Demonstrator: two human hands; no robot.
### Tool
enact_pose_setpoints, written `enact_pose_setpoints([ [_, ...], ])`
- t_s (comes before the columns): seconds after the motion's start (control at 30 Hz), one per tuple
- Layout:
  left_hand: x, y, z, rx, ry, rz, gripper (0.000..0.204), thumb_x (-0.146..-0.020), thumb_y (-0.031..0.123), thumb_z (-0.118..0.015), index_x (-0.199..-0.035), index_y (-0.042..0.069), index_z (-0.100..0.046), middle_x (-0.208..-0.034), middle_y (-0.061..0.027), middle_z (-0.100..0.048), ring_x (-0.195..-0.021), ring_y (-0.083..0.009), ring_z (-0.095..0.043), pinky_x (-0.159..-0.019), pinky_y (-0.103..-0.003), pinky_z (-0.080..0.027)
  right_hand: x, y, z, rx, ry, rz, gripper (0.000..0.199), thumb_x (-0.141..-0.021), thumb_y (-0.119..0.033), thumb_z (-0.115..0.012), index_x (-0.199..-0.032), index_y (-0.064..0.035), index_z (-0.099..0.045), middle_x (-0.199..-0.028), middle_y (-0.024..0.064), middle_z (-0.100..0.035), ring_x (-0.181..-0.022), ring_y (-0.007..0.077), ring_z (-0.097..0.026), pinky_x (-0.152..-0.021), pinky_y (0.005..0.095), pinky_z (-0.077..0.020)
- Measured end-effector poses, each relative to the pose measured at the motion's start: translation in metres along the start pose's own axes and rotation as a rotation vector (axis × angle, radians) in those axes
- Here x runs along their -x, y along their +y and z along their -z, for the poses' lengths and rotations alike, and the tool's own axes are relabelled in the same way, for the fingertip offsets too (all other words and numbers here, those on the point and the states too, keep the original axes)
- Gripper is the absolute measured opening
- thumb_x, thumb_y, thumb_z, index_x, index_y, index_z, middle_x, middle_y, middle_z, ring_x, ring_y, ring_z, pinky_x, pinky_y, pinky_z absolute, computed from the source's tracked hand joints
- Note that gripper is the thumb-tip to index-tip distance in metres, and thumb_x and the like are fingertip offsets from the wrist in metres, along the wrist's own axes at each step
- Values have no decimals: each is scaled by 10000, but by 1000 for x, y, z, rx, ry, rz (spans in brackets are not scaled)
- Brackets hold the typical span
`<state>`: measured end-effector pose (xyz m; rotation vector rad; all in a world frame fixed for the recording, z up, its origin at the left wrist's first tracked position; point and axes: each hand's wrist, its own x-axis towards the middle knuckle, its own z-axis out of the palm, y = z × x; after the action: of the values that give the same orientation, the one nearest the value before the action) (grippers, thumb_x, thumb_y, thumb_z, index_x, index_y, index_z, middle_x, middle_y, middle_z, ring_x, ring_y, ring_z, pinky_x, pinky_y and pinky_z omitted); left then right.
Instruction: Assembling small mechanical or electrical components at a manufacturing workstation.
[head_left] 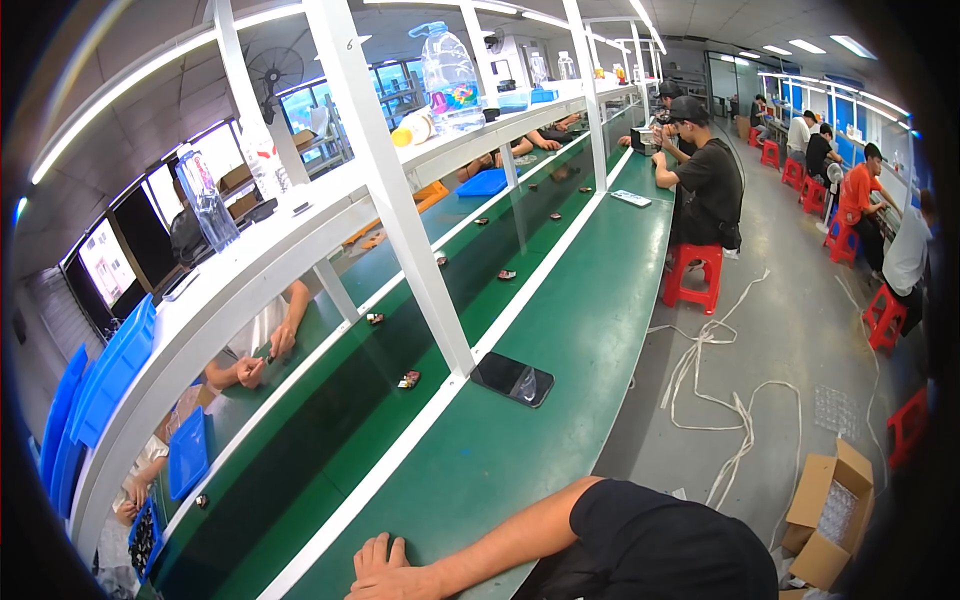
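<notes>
Near edge of the green bench [560, 400]: one hand [385, 570] lies flat, palm down, fingers spread and relaxed, holding nothing. The forearm runs from it to the right into a black sleeve [660, 540]. From this angle I cannot tell whether it is the left or the right, and I see no second hand of the wearer.

Nearest loose thing is a black phone [512, 379], lying flat with its screen up, farther along the bench and to the right of the hand, well apart from it, just beside the foot of a white post [400, 200].

Left of the white dividing strip runs a dark conveyor belt [330, 420] with small parts [408, 379] spaced along it. Across the belt, another person's hands [265, 355] are busy under the white shelf [300, 230]. Water bottles [450, 75] stand on that shelf; blue trays [110, 375] lean at its left end.

Far right, a worker in black [705, 180] sits on a red stool [692, 275]. White cords [720, 400] trail over the floor; open cardboard boxes [830, 510] sit near right.
</notes>
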<state>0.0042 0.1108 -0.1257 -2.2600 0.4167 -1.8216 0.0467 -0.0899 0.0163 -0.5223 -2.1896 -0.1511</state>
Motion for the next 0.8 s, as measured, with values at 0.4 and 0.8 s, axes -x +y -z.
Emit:
enact_pose_setpoints([
  [0.4, -125, 93, 49, -297, -631, 384, 314, -735, 290, -538, -863, 50, -695, -956, -150, -665, -940, -316, -640, -738, -425, -484, 7, 13, 4, -107, -129, 18, 526, -850, -534, -598, -1178, -122, -620, -1107, 132, -644, -1076, 347, -568, -992, 545, -366],
  [0.8, -119, 81, 48, -196, -590, 353, 270, -703, 238, -577, -838, 41, -702, -937, -165, -673, -876, -339, -651, -704, -434, -494, 16, 26, 2, -206, -94, -1, 461, -831, -502, -636, -1113, -138, -636, -1020, 130, -638, -1013, 355, -572, -961, 537, -374],
])
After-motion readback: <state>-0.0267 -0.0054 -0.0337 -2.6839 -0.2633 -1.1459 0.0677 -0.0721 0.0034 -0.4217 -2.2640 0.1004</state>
